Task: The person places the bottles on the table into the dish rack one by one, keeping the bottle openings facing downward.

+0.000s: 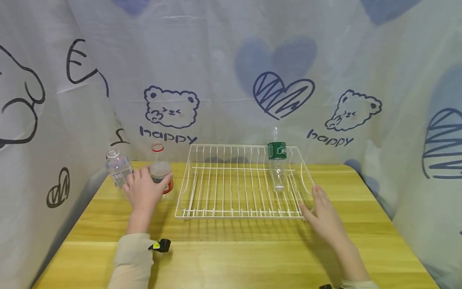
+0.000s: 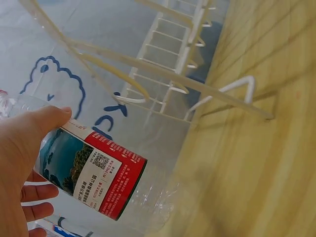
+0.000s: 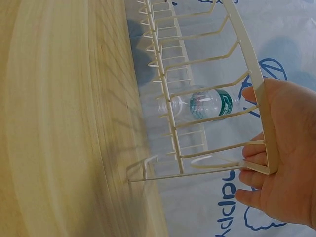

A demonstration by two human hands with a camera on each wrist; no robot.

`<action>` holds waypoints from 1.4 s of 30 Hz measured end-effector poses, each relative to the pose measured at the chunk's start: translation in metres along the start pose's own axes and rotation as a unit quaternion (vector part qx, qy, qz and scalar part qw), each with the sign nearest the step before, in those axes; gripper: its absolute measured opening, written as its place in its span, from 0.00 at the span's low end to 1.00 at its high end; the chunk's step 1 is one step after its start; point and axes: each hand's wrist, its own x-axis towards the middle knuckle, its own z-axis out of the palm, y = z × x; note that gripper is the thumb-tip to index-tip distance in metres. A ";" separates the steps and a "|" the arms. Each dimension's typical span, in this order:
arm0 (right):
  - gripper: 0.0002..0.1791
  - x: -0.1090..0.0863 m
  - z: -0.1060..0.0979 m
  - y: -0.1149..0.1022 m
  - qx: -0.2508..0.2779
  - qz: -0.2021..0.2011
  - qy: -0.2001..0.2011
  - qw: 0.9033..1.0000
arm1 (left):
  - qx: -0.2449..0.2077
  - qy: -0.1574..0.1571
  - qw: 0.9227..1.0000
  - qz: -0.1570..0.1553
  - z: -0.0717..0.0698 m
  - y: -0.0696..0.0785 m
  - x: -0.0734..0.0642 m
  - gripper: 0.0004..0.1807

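Observation:
A clear bottle with a red-and-teal label [image 2: 96,168] stands beside the rack's left end. My left hand [image 1: 142,188] holds it, thumb along one side and fingers on the other; the wrist view shows the thumb on the label. Just left of that hand is another clear bottle [image 1: 119,168], partly hidden by the fingers. My right hand [image 1: 325,214] rests against the right end of a white wire rack [image 1: 238,212], its fingers extended along the frame [image 3: 261,98]. Inside the rack, toward the right, a green-labelled clear bottle [image 1: 277,160] stands upright.
The rack sits on a yellow wooden table [image 1: 216,257], its legs touching the surface. Behind and on both sides hangs a pale curtain [image 1: 216,60] printed with hearts and bears. The red-ringed bottle neck [image 1: 157,147] has no cap.

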 end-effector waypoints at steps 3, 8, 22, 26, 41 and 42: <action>0.46 0.000 -0.001 0.001 0.000 0.002 -0.004 1.000 | -0.008 0.013 1.000 0.005 -0.006 0.005 -0.001 0.44; 0.47 0.001 -0.003 0.000 -0.001 -0.001 -0.006 1.000 | -0.026 0.052 0.998 0.035 -0.017 0.015 -0.004 0.43; 0.47 0.003 -0.002 0.001 -0.004 -0.011 0.004 1.000 | -0.058 0.147 0.973 0.171 -0.046 0.050 -0.015 0.43; 0.46 0.001 -0.001 0.002 -0.003 -0.015 0.009 1.000 | -0.050 0.169 0.959 0.220 -0.049 0.056 -0.022 0.43; 0.46 0.000 -0.001 0.002 -0.003 -0.013 0.004 1.000 | -0.036 0.185 0.910 0.370 -0.036 0.080 -0.037 0.40; 0.46 0.000 -0.001 0.002 -0.002 -0.013 0.003 1.000 | -0.038 0.187 0.905 0.379 -0.035 0.082 -0.037 0.40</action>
